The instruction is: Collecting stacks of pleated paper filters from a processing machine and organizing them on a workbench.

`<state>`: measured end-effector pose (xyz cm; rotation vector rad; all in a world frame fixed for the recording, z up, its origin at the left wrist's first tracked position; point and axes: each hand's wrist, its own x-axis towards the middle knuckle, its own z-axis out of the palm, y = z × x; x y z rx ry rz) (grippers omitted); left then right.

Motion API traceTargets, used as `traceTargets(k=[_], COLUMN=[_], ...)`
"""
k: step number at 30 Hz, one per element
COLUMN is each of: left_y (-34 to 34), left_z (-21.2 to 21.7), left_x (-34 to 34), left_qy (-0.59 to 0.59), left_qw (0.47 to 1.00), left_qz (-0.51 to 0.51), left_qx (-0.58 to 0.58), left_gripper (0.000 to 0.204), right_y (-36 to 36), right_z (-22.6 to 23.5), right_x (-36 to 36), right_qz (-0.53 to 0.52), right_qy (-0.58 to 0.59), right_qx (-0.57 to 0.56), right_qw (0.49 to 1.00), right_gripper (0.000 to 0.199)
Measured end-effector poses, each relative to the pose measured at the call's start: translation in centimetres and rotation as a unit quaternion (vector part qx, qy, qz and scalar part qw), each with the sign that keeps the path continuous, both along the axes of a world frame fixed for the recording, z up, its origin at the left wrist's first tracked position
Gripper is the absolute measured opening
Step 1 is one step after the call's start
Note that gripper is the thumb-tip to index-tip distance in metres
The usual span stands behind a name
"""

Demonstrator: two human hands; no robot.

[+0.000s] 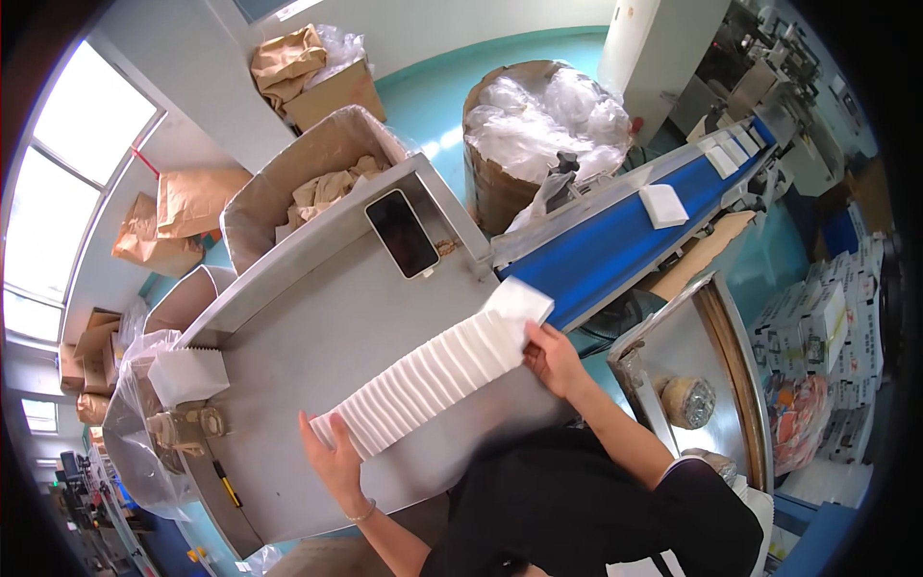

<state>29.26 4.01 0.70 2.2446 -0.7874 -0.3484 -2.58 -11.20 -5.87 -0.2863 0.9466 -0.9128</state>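
Observation:
A long row of thin white packs (423,385), stacked face to face, lies slantwise on the grey metal table (288,365). At the row's lower left end is my left hand (336,466), its thumb and fingers set against the end packs. My right hand (553,361) grips the upper right end, fingers curled on its near side. One white pack (519,301) there sits tilted, turned out of line with the others. The undersides of the packs and some fingertips are hidden.
A blue conveyor belt (586,264) carrying white packs (663,206) meets the table's right end. A phone (402,234) lies by the back rim. At the left are a black-and-yellow pen (227,484) and a white stack (188,376). Beyond stands a bin of clear plastic (548,125).

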Motion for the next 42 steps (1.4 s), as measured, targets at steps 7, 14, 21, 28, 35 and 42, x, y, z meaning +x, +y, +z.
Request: traceTargets(k=[7,14,21,28,35,42], left_y=[-0.6,-0.7,-1.4,-1.6,-1.3,-1.6], left_z=[-0.5,-0.3,0.1,0.4,0.2,0.4], left_x=[-0.7,-0.6,-1.2,-1.4,-1.1,-1.5], left_qy=[0.015,0.02,0.026,0.045,0.045,0.029], left_qw=[0.999,0.999,0.999,0.998,0.998,0.999], left_qz=[-0.023,-0.009,-0.016,-0.022,-0.008,-0.022], left_qx=[-0.029,-0.023,-0.026,-0.038,-0.037,-0.026], left_gripper=[0.065,0.066,0.065,0.065,0.065,0.065], right_y=[0.1,-0.5,-0.9,0.5,0.6,-0.4], right_z=[3.5,0.4,1.2,2.3,1.3,0.5], right_x=[3.6,-0.7,1.2,3.9,-0.1,1.0], right_qz=[0.197,0.239,0.133,0.241,0.314,0.088], right_qy=[0.287,0.148,0.138,0.237,0.126,-0.022], right_qx=[-0.282,-0.026,-0.077,-0.143,0.023,0.036], right_qw=[0.894,0.959,0.979,0.93,0.941,0.995], right_gripper=[0.037,0.03,0.036,0.043,0.038,0.037])
